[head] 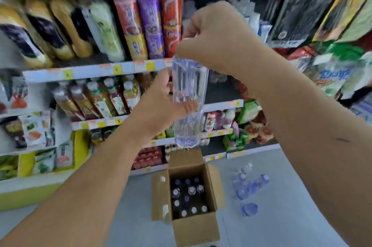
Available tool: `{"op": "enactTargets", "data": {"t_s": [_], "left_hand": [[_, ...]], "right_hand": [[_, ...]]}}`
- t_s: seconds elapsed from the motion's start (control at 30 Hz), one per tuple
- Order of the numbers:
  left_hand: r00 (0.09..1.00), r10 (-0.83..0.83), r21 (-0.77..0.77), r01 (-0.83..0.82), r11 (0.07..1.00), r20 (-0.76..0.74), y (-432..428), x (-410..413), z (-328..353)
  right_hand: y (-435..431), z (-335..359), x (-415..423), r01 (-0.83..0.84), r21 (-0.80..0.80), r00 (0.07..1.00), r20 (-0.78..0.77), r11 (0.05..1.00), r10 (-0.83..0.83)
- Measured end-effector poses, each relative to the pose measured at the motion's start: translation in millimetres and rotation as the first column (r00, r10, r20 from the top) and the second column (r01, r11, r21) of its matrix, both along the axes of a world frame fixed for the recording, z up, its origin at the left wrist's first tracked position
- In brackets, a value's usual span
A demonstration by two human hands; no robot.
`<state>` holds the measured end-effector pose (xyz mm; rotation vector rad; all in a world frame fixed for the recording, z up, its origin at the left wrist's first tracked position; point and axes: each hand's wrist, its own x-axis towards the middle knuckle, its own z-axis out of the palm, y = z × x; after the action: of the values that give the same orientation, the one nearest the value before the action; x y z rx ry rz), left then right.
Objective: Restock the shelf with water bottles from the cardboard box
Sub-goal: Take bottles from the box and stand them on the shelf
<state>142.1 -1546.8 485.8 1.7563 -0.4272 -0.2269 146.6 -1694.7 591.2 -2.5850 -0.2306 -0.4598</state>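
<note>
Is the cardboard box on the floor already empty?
No, the cardboard box is open and several capped bottles stand inside it.

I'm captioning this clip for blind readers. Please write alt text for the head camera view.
Two bare hands hold a clear water bottle upright before stocked store shelves: the left hand grips its side, the right hand its top. Below, an open cardboard box of bottles stands on the floor.

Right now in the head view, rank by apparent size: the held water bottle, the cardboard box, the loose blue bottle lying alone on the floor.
1. cardboard box
2. water bottle, though nearness to the camera inflates it
3. loose blue bottle
</note>
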Motion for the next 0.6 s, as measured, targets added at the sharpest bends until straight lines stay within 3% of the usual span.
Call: {"op": "enactTargets", "data": {"t_s": [0.07,0.17,0.23,0.3,0.37,0.4,0.5,0.6], "left_hand": [[1.000,-0.007,-0.059,0.008,0.998,0.020,0,5,34],[0.998,-0.043,-0.117,0.048,0.992,0.042,3,15,78],[0.994,-0.103,-0.194,0.108,0.975,0.037,3,26,104],[0.985,-0.162,-0.232,0.171,0.958,0.060,1,33,129],[0.979,-0.187,-0.254,0.203,0.946,0.085,-4,36,149],[0.977,-0.197,-0.269,0.213,0.939,0.085,-7,38,156],[0.974,-0.204,-0.254,0.223,0.941,0.100,-15,40,162],[0.991,-0.086,-0.215,0.107,0.971,0.105,-24,38,164]], "right_hand": [[-9,29,-1,-0.030,0.098,0.996,0.084,0.995,0.022],[-27,43,-7,-0.111,0.422,0.990,0.125,0.900,0.063],[-39,36,-11,-0.153,0.586,0.980,-0.014,0.796,0.198],[-45,24,-14,-0.234,0.654,0.885,-0.163,0.719,0.437],[-46,18,-14,-0.289,0.700,0.793,-0.207,0.654,0.572],[-46,17,-13,-0.287,0.725,0.790,-0.190,0.626,0.583],[-43,19,-4,-0.272,0.658,0.881,-0.124,0.702,0.457],[-41,22,-1,-0.187,0.530,0.955,-0.099,0.827,0.279]]}}
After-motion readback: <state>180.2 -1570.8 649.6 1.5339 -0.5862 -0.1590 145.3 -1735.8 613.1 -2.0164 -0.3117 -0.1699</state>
